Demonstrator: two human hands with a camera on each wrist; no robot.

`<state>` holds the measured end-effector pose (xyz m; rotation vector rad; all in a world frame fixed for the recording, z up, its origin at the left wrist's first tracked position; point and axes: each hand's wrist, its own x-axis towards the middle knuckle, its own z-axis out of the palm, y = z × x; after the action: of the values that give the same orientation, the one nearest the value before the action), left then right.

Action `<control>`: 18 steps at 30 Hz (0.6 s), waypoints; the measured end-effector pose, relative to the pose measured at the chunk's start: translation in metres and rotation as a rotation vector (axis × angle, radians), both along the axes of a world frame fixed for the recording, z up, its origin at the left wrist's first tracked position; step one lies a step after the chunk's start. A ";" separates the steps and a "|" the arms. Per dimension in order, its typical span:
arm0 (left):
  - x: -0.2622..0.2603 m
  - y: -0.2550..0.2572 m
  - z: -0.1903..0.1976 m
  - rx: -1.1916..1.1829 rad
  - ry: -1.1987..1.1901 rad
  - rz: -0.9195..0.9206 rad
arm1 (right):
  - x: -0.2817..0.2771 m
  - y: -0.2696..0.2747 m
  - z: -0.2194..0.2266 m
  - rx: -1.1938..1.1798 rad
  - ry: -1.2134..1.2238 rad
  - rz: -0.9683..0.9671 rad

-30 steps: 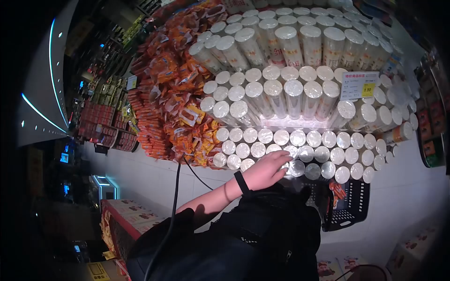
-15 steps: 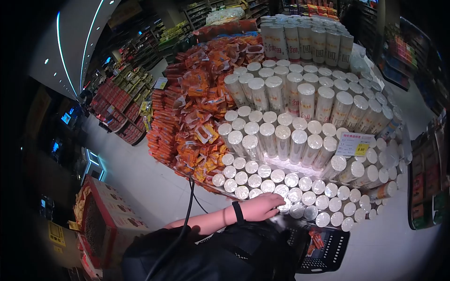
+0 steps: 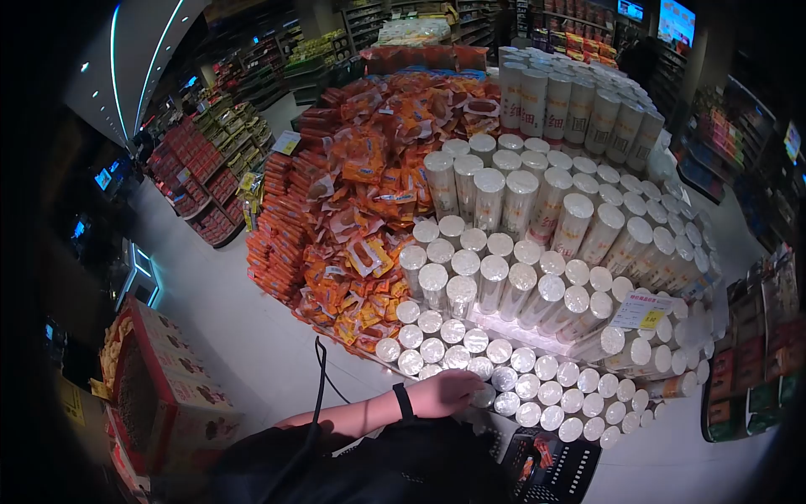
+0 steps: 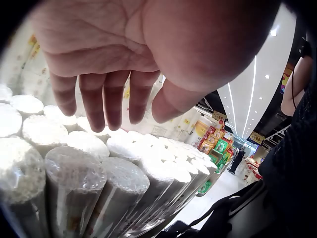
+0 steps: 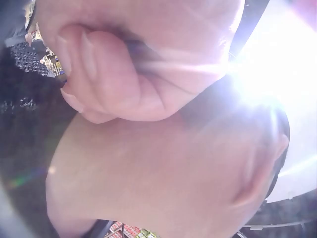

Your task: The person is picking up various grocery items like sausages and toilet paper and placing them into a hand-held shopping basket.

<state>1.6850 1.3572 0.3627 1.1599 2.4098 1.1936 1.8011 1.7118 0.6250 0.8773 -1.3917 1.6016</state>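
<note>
My left hand (image 3: pixel 449 393), with a black band (image 3: pixel 405 401) on the wrist, reaches over the front rows of upright noodle packs (image 3: pixel 529 386). These are white cylinders in clear wrap with shiny round tops. In the left wrist view the fingers (image 4: pixel 114 101) hang down relaxed and slightly bent over the pack tops (image 4: pixel 74 166), with nothing gripped. My right hand (image 5: pixel 133 74) is hidden in the head view. Close up in the right wrist view, its fingers are curled in tightly against bare skin (image 5: pixel 148 168), and nothing shows in its grasp.
A black basket (image 3: pixel 579 470) with orange packets inside stands below the display. Left of the packs is a heap of orange packets (image 3: pixel 361 202). A price card (image 3: pixel 645 311) sits at right. A black cable (image 3: pixel 321 378) crosses near my forearm; a red-and-white box (image 3: pixel 180 378) stands left.
The head view has tilted up and turned, showing more of the shop and shifting the display downward. My left hand stays over the front rows of packs, its fingers more bent in the head view.
</note>
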 end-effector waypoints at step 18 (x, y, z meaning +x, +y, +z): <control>-0.034 0.032 0.044 -0.142 -0.106 -0.169 | 0.109 0.023 -0.057 0.153 -0.560 -0.370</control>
<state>1.6506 1.3896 0.4070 1.1971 2.2288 0.9899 1.9101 1.7352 0.5684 0.2193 -1.9514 1.5182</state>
